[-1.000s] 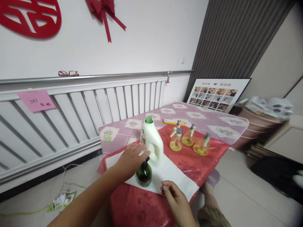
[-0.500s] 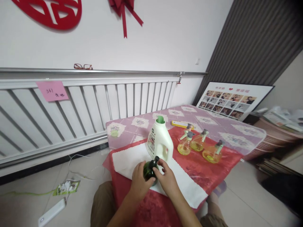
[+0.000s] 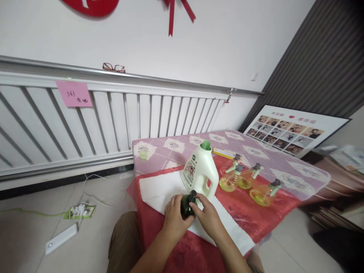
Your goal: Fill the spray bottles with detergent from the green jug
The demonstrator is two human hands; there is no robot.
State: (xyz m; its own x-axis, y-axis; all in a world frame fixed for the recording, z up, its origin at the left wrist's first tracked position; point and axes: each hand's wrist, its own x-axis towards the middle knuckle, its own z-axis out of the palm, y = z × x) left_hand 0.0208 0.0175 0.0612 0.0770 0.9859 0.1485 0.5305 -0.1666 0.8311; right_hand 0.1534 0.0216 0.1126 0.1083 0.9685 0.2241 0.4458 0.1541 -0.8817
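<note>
A small dark green pump bottle [image 3: 185,207] is over the white cloth [image 3: 156,189] near the table's front. My left hand [image 3: 175,217] is wrapped round the bottle's side, hiding part of it. The fingers of my right hand [image 3: 209,216] are closed on its black pump head [image 3: 193,195]. Just behind stands a large pale green jug [image 3: 202,167] with a side handle, its spout uncapped and green inside. To the right are several clear spray bottles [image 3: 229,181] holding yellow liquid, with grey and green trigger heads.
A red cloth [image 3: 239,208] lies over the purple floral tablecloth [image 3: 244,138]. A round pale green cap [image 3: 143,154] sits at the table's left, and a yellow box [image 3: 224,152] behind the jug. A white radiator [image 3: 159,113] runs along the wall. A power bank [image 3: 61,238] lies on the floor.
The camera view has tilted and shifted, so the scene sits differently in frame. Both hands stay on the pump bottle and its head.
</note>
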